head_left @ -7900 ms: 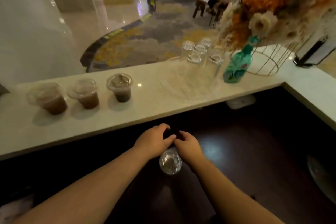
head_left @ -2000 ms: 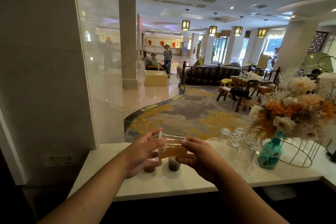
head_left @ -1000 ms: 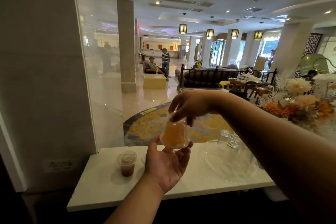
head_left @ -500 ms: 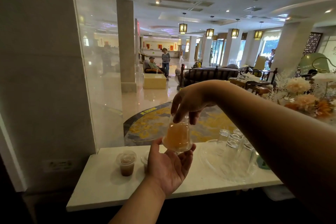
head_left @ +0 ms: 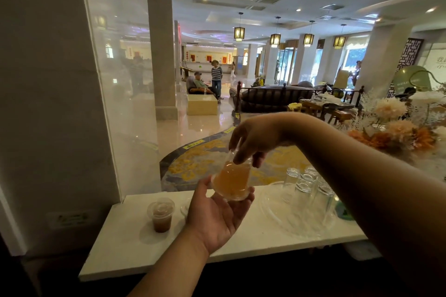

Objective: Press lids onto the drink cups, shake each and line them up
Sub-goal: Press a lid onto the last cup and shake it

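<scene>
A clear plastic cup of amber drink (head_left: 232,181) is held upside down in the air above the counter, lid end down. My left hand (head_left: 217,217) cups the lid from below, palm up. My right hand (head_left: 251,142) grips the cup's base from above with its fingertips. A lidded cup of brown drink (head_left: 161,214) stands upright on the white counter (head_left: 135,248) to the left. Just behind my left hand the edge of another lidded cup (head_left: 184,207) shows; the rest of it is hidden.
A clear round tray (head_left: 284,222) with several upturned glasses (head_left: 306,185) sits on the counter's right part. A flower arrangement (head_left: 395,128) stands at far right. A glass panel (head_left: 120,79) rises at the counter's left end. People are far off in the lobby.
The cup went from sideways between both hands to upside down, right hand on top, left palm beneath. Over the last half second it tilted slightly and my right wrist dropped a little.
</scene>
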Demonstrator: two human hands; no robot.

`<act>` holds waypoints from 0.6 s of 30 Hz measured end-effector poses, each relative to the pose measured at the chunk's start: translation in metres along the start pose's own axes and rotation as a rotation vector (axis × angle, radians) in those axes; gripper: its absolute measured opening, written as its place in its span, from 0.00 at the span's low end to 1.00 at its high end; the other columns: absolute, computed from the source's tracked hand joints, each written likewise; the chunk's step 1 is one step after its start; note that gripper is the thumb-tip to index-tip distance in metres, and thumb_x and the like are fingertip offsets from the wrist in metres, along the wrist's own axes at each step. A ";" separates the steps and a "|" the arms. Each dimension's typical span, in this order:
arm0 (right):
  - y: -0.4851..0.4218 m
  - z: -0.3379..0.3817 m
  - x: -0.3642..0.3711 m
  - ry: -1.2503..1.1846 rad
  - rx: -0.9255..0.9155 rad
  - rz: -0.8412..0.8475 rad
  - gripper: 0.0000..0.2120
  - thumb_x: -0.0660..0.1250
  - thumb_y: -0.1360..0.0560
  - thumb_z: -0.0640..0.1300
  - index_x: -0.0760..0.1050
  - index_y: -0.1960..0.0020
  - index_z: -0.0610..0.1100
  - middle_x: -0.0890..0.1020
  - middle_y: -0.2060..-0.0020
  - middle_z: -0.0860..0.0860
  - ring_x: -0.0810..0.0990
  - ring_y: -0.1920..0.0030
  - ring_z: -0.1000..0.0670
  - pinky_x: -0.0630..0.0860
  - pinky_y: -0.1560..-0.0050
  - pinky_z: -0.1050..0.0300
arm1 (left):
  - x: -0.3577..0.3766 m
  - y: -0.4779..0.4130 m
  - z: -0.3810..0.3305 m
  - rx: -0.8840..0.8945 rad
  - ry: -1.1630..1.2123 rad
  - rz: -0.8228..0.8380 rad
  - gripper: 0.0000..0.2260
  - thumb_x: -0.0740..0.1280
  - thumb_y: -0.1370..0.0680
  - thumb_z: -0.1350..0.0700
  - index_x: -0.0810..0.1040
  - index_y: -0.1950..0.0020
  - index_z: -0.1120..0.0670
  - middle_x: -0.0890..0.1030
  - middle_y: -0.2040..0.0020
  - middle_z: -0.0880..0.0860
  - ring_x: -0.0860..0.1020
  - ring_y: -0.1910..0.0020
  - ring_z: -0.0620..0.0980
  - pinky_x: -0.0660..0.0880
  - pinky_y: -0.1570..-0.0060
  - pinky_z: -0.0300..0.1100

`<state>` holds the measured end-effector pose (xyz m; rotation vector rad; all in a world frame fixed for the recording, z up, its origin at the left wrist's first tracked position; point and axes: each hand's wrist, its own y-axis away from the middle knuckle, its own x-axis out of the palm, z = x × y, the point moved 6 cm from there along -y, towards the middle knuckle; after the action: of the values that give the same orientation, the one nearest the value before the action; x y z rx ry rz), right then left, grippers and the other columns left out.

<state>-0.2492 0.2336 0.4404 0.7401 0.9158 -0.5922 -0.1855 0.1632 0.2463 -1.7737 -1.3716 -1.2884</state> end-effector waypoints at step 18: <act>-0.089 -0.253 0.198 -1.161 0.277 -0.350 0.28 0.67 0.34 0.36 0.76 0.33 0.36 0.86 0.51 0.43 0.81 0.63 0.49 0.74 0.62 0.54 | -0.001 -0.165 -0.016 0.115 -2.350 -0.442 0.38 0.74 0.35 0.30 0.69 0.29 0.40 0.82 0.34 0.52 0.81 0.42 0.56 0.80 0.50 0.49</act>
<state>-0.3396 0.3480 0.1406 0.3507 -0.1370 -1.2843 -0.3458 0.2033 0.2304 -2.5525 -2.5220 1.7808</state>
